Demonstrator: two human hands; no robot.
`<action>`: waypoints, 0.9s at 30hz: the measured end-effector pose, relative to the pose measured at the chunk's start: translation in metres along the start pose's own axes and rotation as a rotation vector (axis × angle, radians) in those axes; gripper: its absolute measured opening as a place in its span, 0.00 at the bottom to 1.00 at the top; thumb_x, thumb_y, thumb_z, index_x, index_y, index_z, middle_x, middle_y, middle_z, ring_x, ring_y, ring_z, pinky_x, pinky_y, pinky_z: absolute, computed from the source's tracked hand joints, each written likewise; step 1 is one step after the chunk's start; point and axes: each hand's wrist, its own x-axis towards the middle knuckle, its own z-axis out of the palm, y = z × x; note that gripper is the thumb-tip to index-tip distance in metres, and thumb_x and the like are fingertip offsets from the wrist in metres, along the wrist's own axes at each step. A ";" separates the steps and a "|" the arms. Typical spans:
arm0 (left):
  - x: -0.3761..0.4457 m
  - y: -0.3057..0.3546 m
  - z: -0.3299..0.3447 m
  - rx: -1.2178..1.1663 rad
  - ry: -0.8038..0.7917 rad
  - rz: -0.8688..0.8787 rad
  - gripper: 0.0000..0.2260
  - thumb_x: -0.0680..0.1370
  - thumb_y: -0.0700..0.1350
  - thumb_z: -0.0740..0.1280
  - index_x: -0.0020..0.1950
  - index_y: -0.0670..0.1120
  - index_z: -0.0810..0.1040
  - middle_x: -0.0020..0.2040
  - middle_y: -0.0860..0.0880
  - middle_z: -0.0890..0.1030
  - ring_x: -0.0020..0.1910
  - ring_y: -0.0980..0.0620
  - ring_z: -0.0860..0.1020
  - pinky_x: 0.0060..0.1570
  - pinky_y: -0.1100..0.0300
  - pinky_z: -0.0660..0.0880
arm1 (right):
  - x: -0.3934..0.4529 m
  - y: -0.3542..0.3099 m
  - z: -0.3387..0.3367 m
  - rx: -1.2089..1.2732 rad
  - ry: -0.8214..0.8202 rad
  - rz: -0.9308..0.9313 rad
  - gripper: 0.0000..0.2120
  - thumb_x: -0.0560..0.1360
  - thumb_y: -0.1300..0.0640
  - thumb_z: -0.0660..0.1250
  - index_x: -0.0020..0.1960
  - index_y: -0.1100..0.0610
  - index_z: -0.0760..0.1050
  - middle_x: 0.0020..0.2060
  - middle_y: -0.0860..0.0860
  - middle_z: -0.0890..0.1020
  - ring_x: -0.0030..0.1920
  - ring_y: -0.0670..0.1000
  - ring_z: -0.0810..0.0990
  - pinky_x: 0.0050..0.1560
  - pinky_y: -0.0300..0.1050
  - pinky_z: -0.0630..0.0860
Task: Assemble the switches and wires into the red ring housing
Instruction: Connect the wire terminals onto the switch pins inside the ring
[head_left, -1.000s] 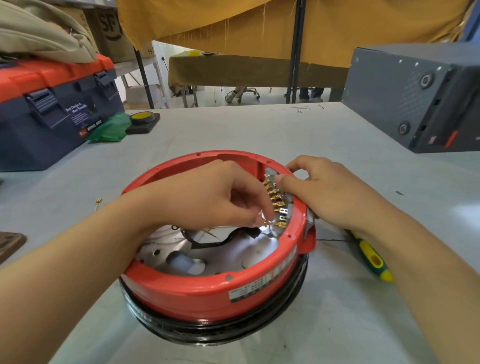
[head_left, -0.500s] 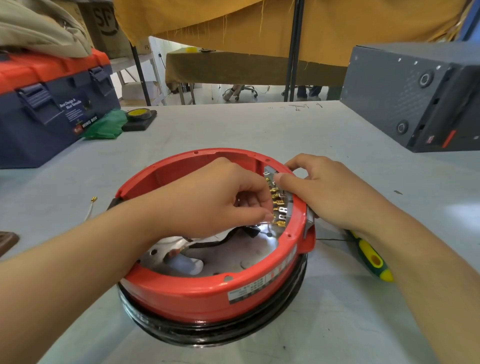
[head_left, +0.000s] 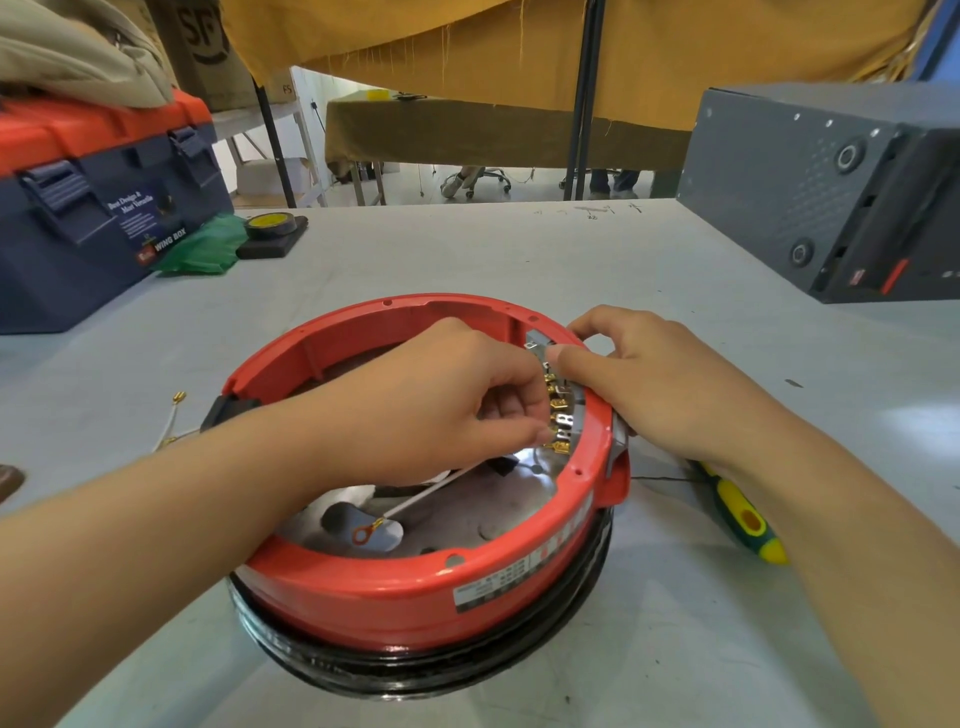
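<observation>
Pinching a white wire (head_left: 431, 493) at the brass terminals (head_left: 558, 415), the left hand (head_left: 441, 400) has a clenched grip, while the right hand (head_left: 660, 384) grasps the switch block (head_left: 540, 345), probably steadying it against the red ring housing (head_left: 415, 587) on the counter (head_left: 467, 249).

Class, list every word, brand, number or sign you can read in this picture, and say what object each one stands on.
"WING BOX": white print on the front of the blue toolbox.
"Best Design & Most Versatile": smaller white print on the same toolbox, only just readable.
"SF": large black letters on the cardboard box behind it.
White label on the red ring housing: too blurred to read.
Pen marks on the table: unreadable.
</observation>
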 end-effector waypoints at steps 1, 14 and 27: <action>0.000 0.000 0.000 0.001 0.000 0.001 0.04 0.74 0.44 0.69 0.40 0.49 0.79 0.32 0.56 0.78 0.34 0.60 0.77 0.37 0.72 0.69 | 0.000 0.000 0.000 0.001 -0.001 0.000 0.08 0.77 0.48 0.61 0.52 0.51 0.74 0.25 0.48 0.81 0.24 0.38 0.77 0.24 0.25 0.66; -0.001 0.001 0.000 0.027 -0.011 0.011 0.04 0.74 0.41 0.69 0.41 0.48 0.80 0.33 0.55 0.79 0.34 0.60 0.77 0.37 0.73 0.68 | -0.001 0.000 0.001 0.000 -0.004 -0.005 0.08 0.77 0.48 0.62 0.50 0.51 0.74 0.24 0.46 0.81 0.23 0.39 0.77 0.23 0.25 0.65; -0.001 0.003 0.003 0.062 0.035 0.046 0.07 0.74 0.40 0.70 0.38 0.51 0.77 0.29 0.57 0.75 0.30 0.61 0.74 0.34 0.74 0.65 | 0.000 0.002 0.003 -0.038 0.046 -0.021 0.08 0.77 0.47 0.61 0.50 0.50 0.74 0.21 0.46 0.79 0.23 0.39 0.77 0.24 0.26 0.66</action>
